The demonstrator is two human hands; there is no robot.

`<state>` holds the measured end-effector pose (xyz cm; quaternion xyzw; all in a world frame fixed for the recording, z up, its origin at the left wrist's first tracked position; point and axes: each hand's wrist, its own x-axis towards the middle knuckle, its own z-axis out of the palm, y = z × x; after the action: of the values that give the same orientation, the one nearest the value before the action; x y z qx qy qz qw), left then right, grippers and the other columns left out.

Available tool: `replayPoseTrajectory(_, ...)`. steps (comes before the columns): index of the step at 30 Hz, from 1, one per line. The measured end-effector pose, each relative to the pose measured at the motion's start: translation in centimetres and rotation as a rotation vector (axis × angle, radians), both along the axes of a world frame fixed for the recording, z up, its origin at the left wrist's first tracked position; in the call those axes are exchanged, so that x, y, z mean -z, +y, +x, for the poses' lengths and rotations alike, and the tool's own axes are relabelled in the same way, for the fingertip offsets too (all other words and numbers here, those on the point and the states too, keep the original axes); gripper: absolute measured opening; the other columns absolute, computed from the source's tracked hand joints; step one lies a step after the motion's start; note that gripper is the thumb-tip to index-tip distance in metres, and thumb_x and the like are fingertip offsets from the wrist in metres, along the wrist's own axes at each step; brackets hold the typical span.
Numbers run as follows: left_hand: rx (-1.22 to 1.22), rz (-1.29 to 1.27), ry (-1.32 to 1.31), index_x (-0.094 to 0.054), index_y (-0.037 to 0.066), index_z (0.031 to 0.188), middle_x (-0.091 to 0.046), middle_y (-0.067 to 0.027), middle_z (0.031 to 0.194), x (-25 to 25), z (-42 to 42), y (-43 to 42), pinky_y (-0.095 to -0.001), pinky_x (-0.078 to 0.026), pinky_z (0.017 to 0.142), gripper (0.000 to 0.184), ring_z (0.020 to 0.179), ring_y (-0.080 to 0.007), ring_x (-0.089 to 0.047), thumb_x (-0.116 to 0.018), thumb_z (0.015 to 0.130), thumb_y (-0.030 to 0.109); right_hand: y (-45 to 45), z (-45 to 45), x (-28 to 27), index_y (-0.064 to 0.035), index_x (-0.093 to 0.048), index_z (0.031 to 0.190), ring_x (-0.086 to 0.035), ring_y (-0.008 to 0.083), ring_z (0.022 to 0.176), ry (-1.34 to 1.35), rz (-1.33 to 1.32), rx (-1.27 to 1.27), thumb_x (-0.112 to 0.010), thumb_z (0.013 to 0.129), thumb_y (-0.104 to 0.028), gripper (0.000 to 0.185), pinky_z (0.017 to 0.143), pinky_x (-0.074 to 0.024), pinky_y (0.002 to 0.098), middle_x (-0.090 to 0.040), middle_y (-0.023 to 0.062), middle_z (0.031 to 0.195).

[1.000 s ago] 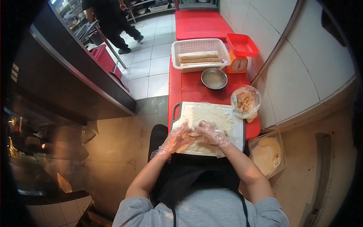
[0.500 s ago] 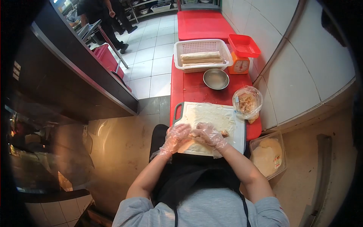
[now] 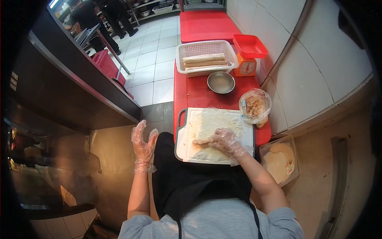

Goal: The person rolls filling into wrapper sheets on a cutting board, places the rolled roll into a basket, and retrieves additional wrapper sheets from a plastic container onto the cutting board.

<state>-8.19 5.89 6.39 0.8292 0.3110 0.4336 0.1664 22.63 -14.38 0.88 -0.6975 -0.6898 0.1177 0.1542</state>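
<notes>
Red smooth-topped table [image 3: 195, 89] runs down the center, second red flat surface [image 3: 209, 26] beyond it at top center. White wall tiles [image 3: 274, 24] upper right, pale floor tiles [image 3: 143, 81] upper left of center. Two people in dark clothes, upper left.

Counts: one white rectangular cutting board with grey edge and handle [image 3: 181, 149], lower center; one perforated white plastic basket [image 3: 207, 46] with at least three long pale rolls [image 3: 205, 58]; one round shiny metal bowl [image 3: 221, 82] just below it; one orange dial scale [image 3: 245, 67] with red tray [image 3: 250, 46]; one clear plastic bag of chunky brownish mix [image 3: 254, 105] at the board's upper right corner; one clear squarish tub [image 3: 279, 161], lower right.

Thin, soft off-white sheet [image 3: 215, 119] lies flat on the board, lumpy brownish filling strip [image 3: 202, 142] across its lower part. Right hand [image 3: 227, 141], clear glove, fingers bent down onto the strip's right end; can't tell if pinching. Left hand [image 3: 144, 145], clear wrinkled glove, off the board at left, fingers up, thumb spread away, holding nothing.
</notes>
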Motion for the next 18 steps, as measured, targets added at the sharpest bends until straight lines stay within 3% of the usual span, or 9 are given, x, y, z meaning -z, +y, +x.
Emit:
replayPoseTrajectory(8, 0.027, -0.008, 0.005, -0.063, 0.008, 0.125, -0.065, -0.0092, 0.126, -0.6, 0.3, -0.7, -0.0449, -0.038, 0.109, 0.053, 0.118, -0.0283, -0.06, -0.083, 0.079, 0.022, -2.2, 2.1, -0.4, -0.0147, -0.075, 0.09, -0.064, 0.0298, 0.093, 0.184, 0.088, 0.049, -0.075, 0.076, -0.037, 0.026, 0.081, -0.0495, 0.0436, -0.065, 0.0098, 0.092)
replayPoseTrajectory(11, 0.123, 0.107, 0.201, -0.063, 0.009, 0.125, -0.064, -0.0093, 0.128, -0.6, 2.3, -2.3, -0.0461, -0.039, 0.108, 0.056, 0.121, -0.0287, -0.058, -0.085, 0.077, 0.027, -2.3, 2.1, -1.6, -0.0146, -0.074, 0.09, -0.064, 0.03, 0.094, 0.173, 0.075, 0.04, -0.076, 0.076, -0.036, 0.026, 0.081, -0.0497, 0.0441, -0.064, 0.0106, 0.093)
replayPoseTrajectory(13, 0.338, -0.005, 0.316, -0.063, 0.011, 0.127, -0.063, -0.0103, 0.131, 0.4, 4.9, -4.0, -0.0486, -0.04, 0.108, 0.062, 0.123, -0.0307, -0.056, -0.087, 0.072, 0.027, -1.8, 1.4, -2.2, -0.0141, -0.073, 0.09, -0.064, 0.0304, 0.093, 0.112, 0.068, 0.018, -0.076, 0.075, -0.035, 0.026, 0.08, -0.0499, 0.0445, -0.063, 0.011, 0.092)
replayPoseTrajectory(17, 0.515, -0.138, 0.464, -0.065, 0.009, 0.123, -0.064, -0.0123, 0.126, 6.5, 9.9, -6.3, -0.0419, -0.045, 0.102, 0.058, 0.12, -0.0329, -0.057, -0.085, 0.071, 0.027, 0.2, -1.3, -0.6, -0.0128, -0.072, 0.092, -0.063, 0.0316, 0.092, -0.044, 0.046, 0.019, -0.075, 0.077, -0.034, 0.026, 0.081, -0.0498, 0.045, -0.063, 0.0106, 0.091)
replayPoseTrajectory(18, 0.551, -0.092, 0.474, -0.066, 0.011, 0.123, -0.064, -0.012, 0.118, 6.4, 10.6, -6.6, -0.0405, -0.048, 0.093, 0.054, 0.11, -0.0333, -0.06, -0.082, 0.073, 0.022, 0.3, -1.5, 0.1, -0.0126, -0.072, 0.093, -0.063, 0.0319, 0.092, -0.076, 0.036, 0.03, -0.075, 0.078, -0.034, 0.026, 0.082, -0.0497, 0.0449, -0.063, 0.0104, 0.091)
